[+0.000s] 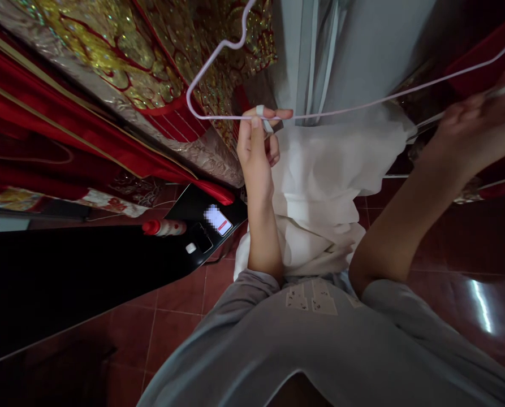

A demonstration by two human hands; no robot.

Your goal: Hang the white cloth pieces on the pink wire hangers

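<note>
A pale lilac clothes hanger (354,108) stretches across the top of the view, its lower bar nearly level. My left hand (258,138) is closed on that bar near its left corner, thumb and fingers pinching it. White bands show at the fingers; whether they are loops or tape I cannot tell. Off to the right, my right hand (477,121) is raised below the hanger's right end, blurred and dim, its fingers partly lost at the edge. Between my arms a white layered garment (320,164) hangs down; how it is held up does not show.
Red and gold sequined garments (159,73) hang at the left. On a black tabletop (86,271) lie a lit phone (223,224), a red-capped bottle (164,227), a small white case (190,247) and a dark device (202,237). Grey-white fabric (362,51) hangs ahead. Red tiles (180,288) cover the floor.
</note>
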